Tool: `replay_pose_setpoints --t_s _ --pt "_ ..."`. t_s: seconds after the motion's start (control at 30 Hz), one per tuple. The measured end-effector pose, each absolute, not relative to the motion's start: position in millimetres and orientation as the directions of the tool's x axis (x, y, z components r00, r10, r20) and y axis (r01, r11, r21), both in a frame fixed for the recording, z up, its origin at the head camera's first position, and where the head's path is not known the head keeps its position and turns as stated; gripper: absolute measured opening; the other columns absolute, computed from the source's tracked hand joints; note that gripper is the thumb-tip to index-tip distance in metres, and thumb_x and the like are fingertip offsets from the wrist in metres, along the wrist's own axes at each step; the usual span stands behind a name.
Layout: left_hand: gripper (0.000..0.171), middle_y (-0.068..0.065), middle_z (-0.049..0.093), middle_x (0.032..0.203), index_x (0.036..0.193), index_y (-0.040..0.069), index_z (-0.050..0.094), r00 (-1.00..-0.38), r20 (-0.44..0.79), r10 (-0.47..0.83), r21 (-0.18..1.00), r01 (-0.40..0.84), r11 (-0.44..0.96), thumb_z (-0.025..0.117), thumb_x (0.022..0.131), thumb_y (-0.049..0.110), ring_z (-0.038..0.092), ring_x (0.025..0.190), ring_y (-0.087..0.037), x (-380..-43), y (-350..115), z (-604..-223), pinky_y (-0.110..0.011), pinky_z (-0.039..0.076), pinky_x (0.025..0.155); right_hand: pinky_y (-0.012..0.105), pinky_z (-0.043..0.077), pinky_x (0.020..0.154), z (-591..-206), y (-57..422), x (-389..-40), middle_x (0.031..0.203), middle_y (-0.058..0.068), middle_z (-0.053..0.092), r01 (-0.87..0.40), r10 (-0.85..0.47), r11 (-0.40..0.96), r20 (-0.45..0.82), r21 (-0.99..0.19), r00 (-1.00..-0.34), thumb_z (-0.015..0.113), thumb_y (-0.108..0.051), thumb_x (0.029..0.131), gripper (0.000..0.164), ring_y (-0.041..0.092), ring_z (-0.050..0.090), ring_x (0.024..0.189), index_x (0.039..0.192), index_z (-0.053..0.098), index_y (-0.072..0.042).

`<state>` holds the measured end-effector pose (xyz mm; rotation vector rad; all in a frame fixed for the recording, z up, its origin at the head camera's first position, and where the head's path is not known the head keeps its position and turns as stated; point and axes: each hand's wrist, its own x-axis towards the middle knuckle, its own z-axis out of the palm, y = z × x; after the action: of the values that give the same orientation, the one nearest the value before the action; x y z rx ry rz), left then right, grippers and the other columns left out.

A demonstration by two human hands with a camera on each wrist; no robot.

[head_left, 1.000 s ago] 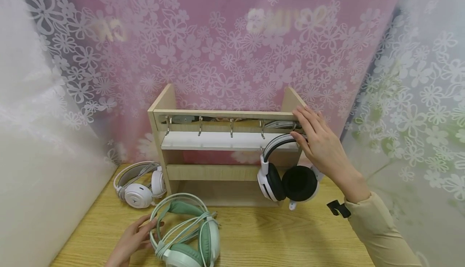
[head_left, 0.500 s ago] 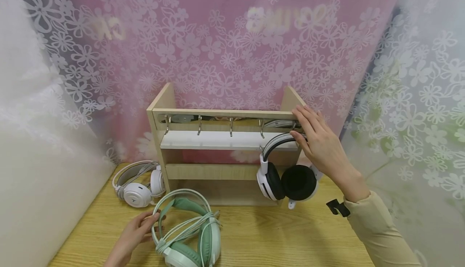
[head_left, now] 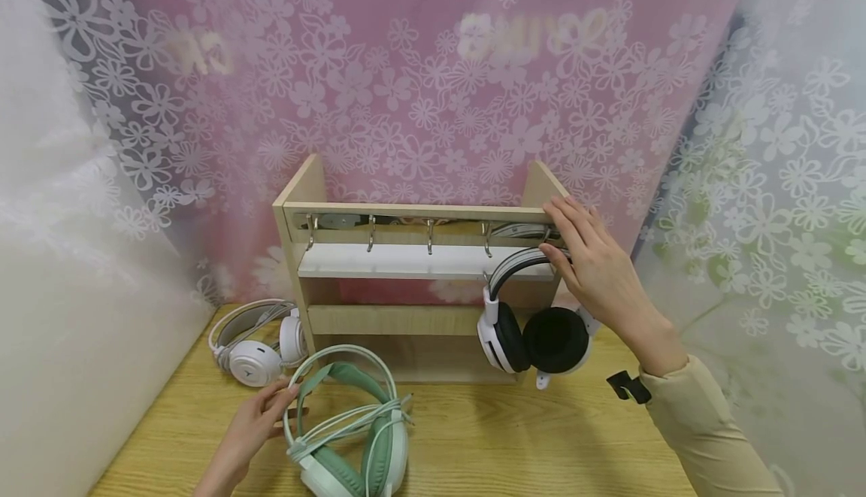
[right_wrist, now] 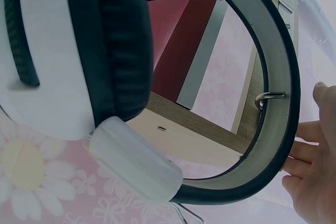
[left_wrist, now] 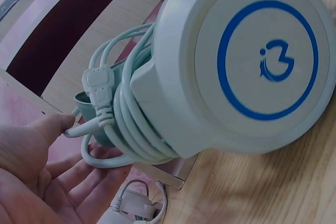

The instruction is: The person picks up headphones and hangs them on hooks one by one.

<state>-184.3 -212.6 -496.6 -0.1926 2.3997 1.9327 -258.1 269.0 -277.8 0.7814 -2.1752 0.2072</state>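
The left hand (head_left: 252,429) pinches mint-green, round-cupped headphones (head_left: 381,448) between its fingers, toward the left edge of the tabletop (head_left: 561,444). The right hand (head_left: 601,265), fingers together, rests on the pale wooden rack (head_left: 395,320)

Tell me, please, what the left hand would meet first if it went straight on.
Beyond the green headphones it holds, the left hand would probably meet the wooden rack, though the depth between is unclear.
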Motion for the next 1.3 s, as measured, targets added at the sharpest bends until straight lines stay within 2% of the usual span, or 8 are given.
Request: replay_pose_setpoints --t_s 0.23,0.37,0.57,1.0,1.3 --pt "0.054 -0.025 0.065 0.130 0.142 -0.006 0.049 -0.992 -0.105 -0.063 0.975 -0.115 0.191 0.055 0.106 0.034 0.072 0.103 -0.031 -187 -210 -490 -0.037 0.060 0.082 0.049 0.018 0.124 -277 269 -257 0.154 0.021 0.044 -0.593 -0.462 0.799 0.733 0.100 -0.498 0.065 -0.019 0.099 0.061 0.041 0.037 0.145 0.152 0.042 0.000" --pt "0.052 -0.022 0.068 0.126 0.143 -0.001 0.052 -0.995 -0.077 -0.062 0.979 -0.087 0.186 0.056 0.105 0.035 0.072 0.103 -0.031 -189 -208 -486 -0.031 0.060 0.078 0.048 0.018 0.125 -277 269 -257 0.155 0.021 0.043 -0.591 -0.461 0.800 0.730 0.097 -0.504 0.066 -0.018 0.098 0.062 0.041 0.036 0.145 0.152 0.042 0.000" --pt "0.049 -0.021 0.070 0.119 0.142 0.000 0.054 -0.998 -0.031 -0.049 0.979 -0.040 0.202 0.056 0.105 0.033 0.072 0.102 -0.031 -193 -206 -483 -0.029 0.059 0.078 0.049 0.017 0.125 -277 269 -257 0.155 0.021 0.043 -0.590 -0.461 0.802 0.725 0.094 -0.511 0.069 -0.015 0.095 0.065 0.039 0.035 0.146 0.152 0.042 -0.001" --pt "0.053 -0.020 0.069 0.123 0.146 0.002 0.049 -0.998 -0.049 -0.029 0.988 -0.053 0.147 0.056 0.105 0.034 0.073 0.102 -0.032 -193 -204 -481 -0.029 0.059 0.077 0.049 0.018 0.124 -277 269 -257 0.155 0.020 0.043 -0.591 -0.456 0.801 0.733 0.092 -0.505 0.067 -0.018 0.098 0.062 0.039 0.036 0.146 0.152 0.042 -0.001" --pt "0.048 -0.015 0.073 0.116 0.137 -0.002 0.056 -0.997 -0.059 -0.041 0.985 -0.065 0.160 0.056 0.105 0.034 0.073 0.101 -0.029 -192 -204 -482 -0.029 0.059 0.077 0.049 0.018 0.124 -278 269 -258 0.155 0.020 0.043 -0.593 -0.457 0.800 0.734 0.091 -0.503 0.069 -0.015 0.095 0.066 0.040 0.036 0.146 0.152 0.042 -0.001"
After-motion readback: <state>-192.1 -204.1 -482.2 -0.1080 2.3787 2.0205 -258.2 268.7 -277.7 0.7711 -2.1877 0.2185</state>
